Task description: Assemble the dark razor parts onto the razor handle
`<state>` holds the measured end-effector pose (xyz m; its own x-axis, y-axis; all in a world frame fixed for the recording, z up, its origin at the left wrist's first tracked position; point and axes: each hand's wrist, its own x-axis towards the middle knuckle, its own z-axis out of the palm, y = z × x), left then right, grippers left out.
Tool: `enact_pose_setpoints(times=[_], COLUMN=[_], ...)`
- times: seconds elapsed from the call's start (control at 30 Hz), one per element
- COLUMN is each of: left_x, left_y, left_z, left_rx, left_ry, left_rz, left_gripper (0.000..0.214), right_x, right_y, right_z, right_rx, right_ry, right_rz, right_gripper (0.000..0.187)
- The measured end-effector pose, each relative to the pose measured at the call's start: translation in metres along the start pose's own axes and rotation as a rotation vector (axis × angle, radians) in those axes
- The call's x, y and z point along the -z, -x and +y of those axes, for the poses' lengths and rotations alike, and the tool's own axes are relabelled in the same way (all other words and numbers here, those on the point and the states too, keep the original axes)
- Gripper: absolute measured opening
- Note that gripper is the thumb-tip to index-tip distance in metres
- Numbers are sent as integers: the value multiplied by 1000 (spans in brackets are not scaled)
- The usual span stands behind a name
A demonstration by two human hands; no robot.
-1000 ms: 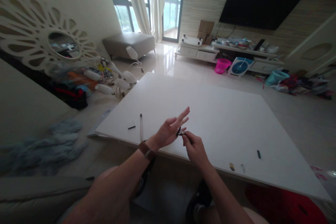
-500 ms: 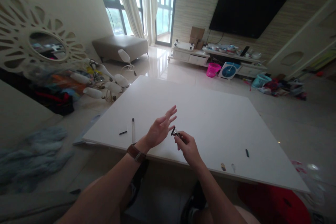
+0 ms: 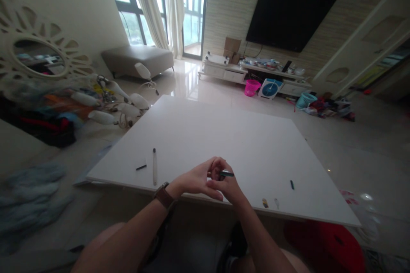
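My right hand (image 3: pixel 226 183) is closed round a small dark-handled tool (image 3: pixel 226 173); its dark end sticks out to the right, and the rest is hidden by the fingers. My left hand (image 3: pixel 197 178), with a brown-strapped watch on the wrist, meets the right hand over the table's near edge. Its thumb lies stretched out and apart, while its fingertips overlap the right fingers. Both hands are above the white tabletop (image 3: pixel 218 132). To their left lie a long thin pale stick with a black tip (image 3: pixel 154 166) and a short black strip (image 3: pixel 141 167).
Right of my hands lie a small dark piece (image 3: pixel 291 184), a gold-and-black piece (image 3: pixel 265 202) and a clear piece (image 3: pixel 276 203). A white lamp with several shades (image 3: pixel 128 108) stands left of the table. A red round object (image 3: pixel 323 245) sits below the right edge.
My hands have come together and lower; the left fingers, spread before, now overlap the right hand. The tool has turned, its black crosswise head no longer visible. The view has shifted slightly right.
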<state>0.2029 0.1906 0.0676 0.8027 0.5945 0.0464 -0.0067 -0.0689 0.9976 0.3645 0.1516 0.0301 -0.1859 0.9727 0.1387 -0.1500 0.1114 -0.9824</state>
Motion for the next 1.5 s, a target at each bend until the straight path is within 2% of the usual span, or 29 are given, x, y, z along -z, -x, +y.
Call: enact_pose_setpoints(times=[0.07, 0.17, 0.4, 0.6, 0.73, 0.83, 1.5], left_x=[-4, -4, 2, 11, 16, 14, 2], left_y=[-2, -1, 5, 5, 4, 4, 3], left_z=[1, 3, 8, 9, 6, 5, 5], left_rx=[-2, -48, -92, -81, -110, -137, -138], left_ry=[-26, -8, 40, -131, -300, -360, -291], left_rz=[10, 18, -7, -17, 37, 29, 36], left_gripper=[68, 67, 104, 95, 100, 104, 94], right_x=[-2, -2, 2, 9, 14, 13, 6], right_y=[1, 2, 2, 2, 1, 2, 5], right_z=[0, -2, -14, -18, -16, -16, -17], right_rx=[-4, 9, 2, -26, -19, -13, -30], right_ry=[-30, -37, 77, 196, 287, 338, 328], right_rz=[-13, -46, -100, -135, -101, -122, -90], right_gripper=[45, 44, 44, 43, 50, 44, 27])
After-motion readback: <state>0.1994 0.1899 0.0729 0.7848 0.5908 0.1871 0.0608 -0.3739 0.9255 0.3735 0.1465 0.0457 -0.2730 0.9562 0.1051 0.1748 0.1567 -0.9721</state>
